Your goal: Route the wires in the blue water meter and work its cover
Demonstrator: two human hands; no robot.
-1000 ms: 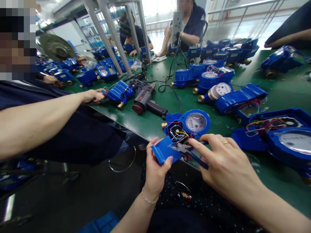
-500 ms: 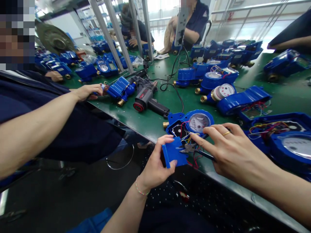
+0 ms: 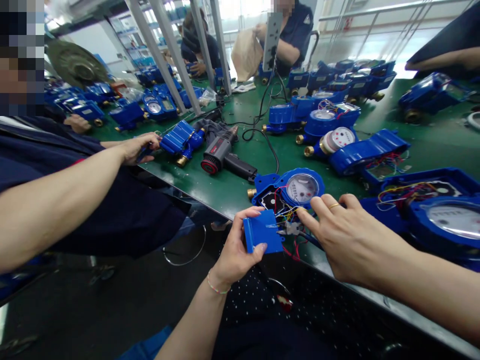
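My left hand (image 3: pixel 238 246) grips a flat blue plastic cover (image 3: pixel 264 233) by its raised left edge, thumb in front and fingers behind. In my right hand (image 3: pixel 350 232) is a pair of cutting pliers (image 3: pixel 293 228), its jaws at the cover's right edge. Whether the jaws touch the cover I cannot tell. Just behind lies an opened blue water meter (image 3: pixel 321 181) with a round dial, a brass fitting and a black inner compartment. Red, yellow and white wires (image 3: pixel 288 214) spill from it towards the cover, partly hidden by my right fingers.
A heat gun (image 3: pixel 222 154) lies on the green table (image 3: pixel 210 189), its black cable running back. More water meters (image 3: pixel 369 150) stand to the right and behind. At left a co-worker's hand (image 3: pixel 140 147) is by another meter (image 3: pixel 179 137). Metal posts (image 3: pixel 170 55) rise behind.
The pliers have drawn back slightly from the cover's face to its right edge. The cover is tilted a little differently. The whole view has shifted slightly, moving things left.
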